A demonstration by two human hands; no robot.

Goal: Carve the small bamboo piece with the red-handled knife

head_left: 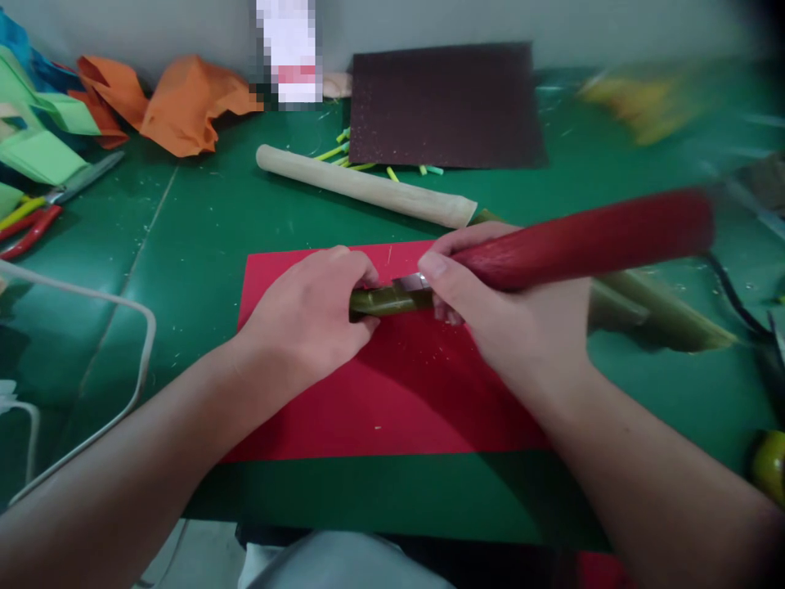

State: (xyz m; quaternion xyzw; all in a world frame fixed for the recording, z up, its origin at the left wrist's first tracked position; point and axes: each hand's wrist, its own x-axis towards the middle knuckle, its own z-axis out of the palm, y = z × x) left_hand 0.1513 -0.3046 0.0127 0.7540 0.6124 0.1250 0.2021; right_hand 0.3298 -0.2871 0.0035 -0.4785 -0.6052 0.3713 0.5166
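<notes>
My left hand (pixel 312 315) is wrapped round one end of a short green stalk (pixel 396 303), which looks like bamboo, over a red sheet (pixel 368 409). In my right hand (pixel 509 311) is a tool with a thick dark red handle (pixel 589 237) that points up to the right. Its short metal blade (pixel 412 282) lies against the top of the stalk between my two hands. The fingers of my right hand hide the stalk's right end. Small pale shavings are scattered on the red sheet.
Beyond my hands lie a pale peeled stick (pixel 361 186) and a dark brown sheet (pixel 447 106). Crumpled orange paper (pixel 190 102), green paper (pixel 46 155) and red-handled scissors (pixel 37 229) are at the left. A cut green stalk (pixel 668 311) and a white cable (pixel 147 343) flank my arms.
</notes>
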